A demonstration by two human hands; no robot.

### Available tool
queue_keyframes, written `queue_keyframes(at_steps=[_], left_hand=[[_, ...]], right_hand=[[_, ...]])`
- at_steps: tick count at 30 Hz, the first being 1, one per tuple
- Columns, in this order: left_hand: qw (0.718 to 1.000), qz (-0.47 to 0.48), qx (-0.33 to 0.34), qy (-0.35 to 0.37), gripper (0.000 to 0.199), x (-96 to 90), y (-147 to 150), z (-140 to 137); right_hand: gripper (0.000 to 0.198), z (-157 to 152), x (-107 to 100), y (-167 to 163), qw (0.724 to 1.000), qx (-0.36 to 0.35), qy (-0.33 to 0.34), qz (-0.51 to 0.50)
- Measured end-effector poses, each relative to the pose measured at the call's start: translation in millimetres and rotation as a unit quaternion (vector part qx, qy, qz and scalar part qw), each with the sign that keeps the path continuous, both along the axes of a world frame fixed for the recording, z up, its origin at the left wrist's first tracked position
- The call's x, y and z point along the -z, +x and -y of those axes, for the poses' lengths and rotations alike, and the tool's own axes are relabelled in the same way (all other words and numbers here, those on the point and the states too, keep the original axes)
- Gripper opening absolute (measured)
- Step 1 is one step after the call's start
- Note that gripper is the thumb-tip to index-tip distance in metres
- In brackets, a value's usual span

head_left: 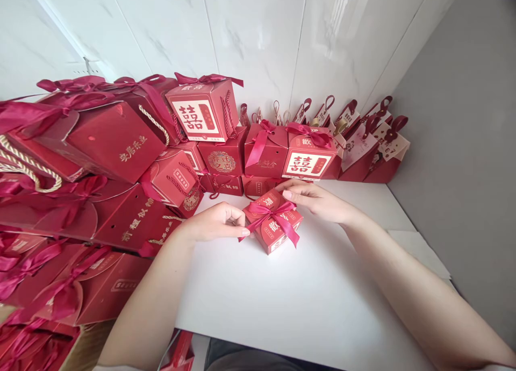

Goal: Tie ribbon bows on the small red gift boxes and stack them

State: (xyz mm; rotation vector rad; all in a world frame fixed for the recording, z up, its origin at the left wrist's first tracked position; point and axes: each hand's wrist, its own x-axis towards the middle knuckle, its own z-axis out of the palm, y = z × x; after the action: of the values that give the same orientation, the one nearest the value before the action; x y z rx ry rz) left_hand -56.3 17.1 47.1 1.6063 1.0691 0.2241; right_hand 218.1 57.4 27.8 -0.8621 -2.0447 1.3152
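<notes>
A small red gift box (278,234) with white and gold lettering sits on the white table in front of me, turned slightly askew. Around it runs a magenta satin ribbon (271,215), tied in a bow on top. At the box's left side, my left hand (220,221) is closed, thumb and forefinger pinching a ribbon tail. My right hand (312,199) holds the far right corner of the box, its thumb near the top edge and its fingers reaching behind; the fingertips are partly hidden.
Stacked red gift boxes (113,137) with ribbons and cord handles crowd the left. More boxes (308,153) line the wall, with loop-handled bags (365,145) at back right. A grey panel (463,145) borders the white table (314,301) on the right.
</notes>
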Motion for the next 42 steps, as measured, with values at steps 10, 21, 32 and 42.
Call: queue_keyframes(at_steps=[10, 21, 32, 42], left_hand=[[0.993, -0.102, 0.056, 0.019, 0.036, 3.5, -4.6, -0.6], [0.98, -0.167, 0.098, -0.042, 0.026, 11.5, -30.0, -3.3], [0.947, 0.02, -0.205, 0.248, 0.042, 16.1, 9.9, -9.4], [0.962, 0.088, -0.14, 0.217, 0.028, 21.7, 11.9, -10.6]], right_hand=[[0.029, 6.1, 6.2, -7.6, 0.999, -0.006, -0.015, -0.049], [0.025, 7.8, -6.1, 2.6, 0.996, 0.078, -0.029, -0.032], [0.037, 18.0, -21.1, 2.9, 0.997, -0.011, -0.018, 0.069], [0.031, 13.0, -15.2, 5.2, 0.997, -0.022, -0.029, 0.062]])
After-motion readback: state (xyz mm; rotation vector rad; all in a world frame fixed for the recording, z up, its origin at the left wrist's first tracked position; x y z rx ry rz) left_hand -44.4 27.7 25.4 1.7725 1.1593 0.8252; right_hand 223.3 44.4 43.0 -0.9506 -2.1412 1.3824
